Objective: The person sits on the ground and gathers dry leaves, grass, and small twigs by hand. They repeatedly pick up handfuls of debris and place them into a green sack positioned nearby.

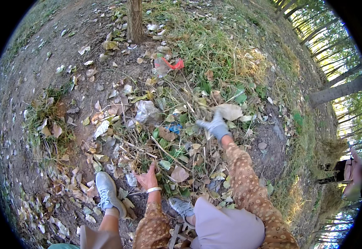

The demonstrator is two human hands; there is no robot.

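My left hand (147, 180), bare with a white band at the wrist, is low over the litter between my shoes. Two of its digits stand apart, close to dry stalks (133, 154); I see nothing held in it. Farther forward and right, my right hand (216, 125) wears a pale grey glove. Its fingers look spread over the stalks and leaves, slightly blurred. Just beyond it lies a large pale leaf (230, 111); whether they touch, I cannot tell. Between the hands are a blue scrap (175, 129) and a brown leaf (179, 174).
A crumpled, whitish plastic piece (147, 112) lies left of centre. Clear plastic with a red strip (176, 64) is farther off, near a thin tree trunk (135, 20). Cut grass (214, 50) covers the far ground. My grey shoe (106, 191) stands at left. A partly seen person (353, 172) is at right.
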